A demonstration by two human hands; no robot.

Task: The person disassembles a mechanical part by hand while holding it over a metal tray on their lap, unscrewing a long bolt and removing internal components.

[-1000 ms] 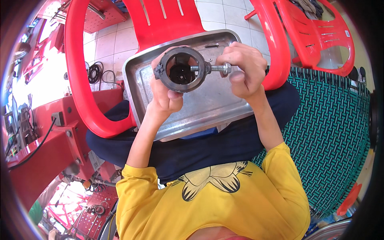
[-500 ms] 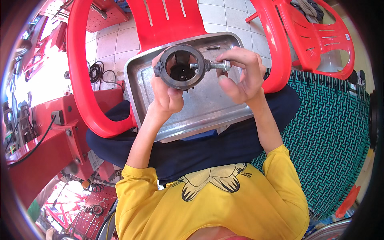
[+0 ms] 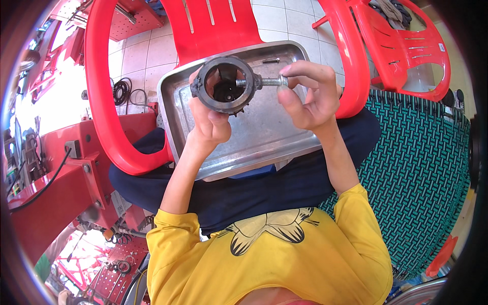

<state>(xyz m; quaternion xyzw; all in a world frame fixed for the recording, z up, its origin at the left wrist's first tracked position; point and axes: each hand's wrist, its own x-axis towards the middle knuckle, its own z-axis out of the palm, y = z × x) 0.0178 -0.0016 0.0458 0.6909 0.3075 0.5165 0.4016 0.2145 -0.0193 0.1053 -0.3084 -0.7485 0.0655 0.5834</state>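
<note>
My left hand (image 3: 209, 124) is closed around a dark, hollow metal cylinder (image 3: 230, 107), its open ring end facing up. A long silver bolt (image 3: 270, 82) passes through the cylinder's right side, and its threaded tip shows inside the opening. At the bolt's head, my right hand (image 3: 314, 99) pinches with thumb and index finger, the other fingers curled loosely. Both hands are above a shallow metal tray (image 3: 259, 140). Inside the tray, near its far right corner, lies a small dark pin or screw (image 3: 271, 61). The cylinder's lower body is mostly hidden by its rim and my hand.
The tray rests on a red plastic chair (image 3: 213, 25), its armrests on both sides. To the right are a green woven seat (image 3: 414, 173) and another red chair (image 3: 414, 51). A red metal frame (image 3: 56, 188) stands at left, near a coiled black cable (image 3: 122, 91).
My right thumb and index finger have closed on the bolt's head. The cylinder and bolt have shifted slightly left, along with my left hand.
</note>
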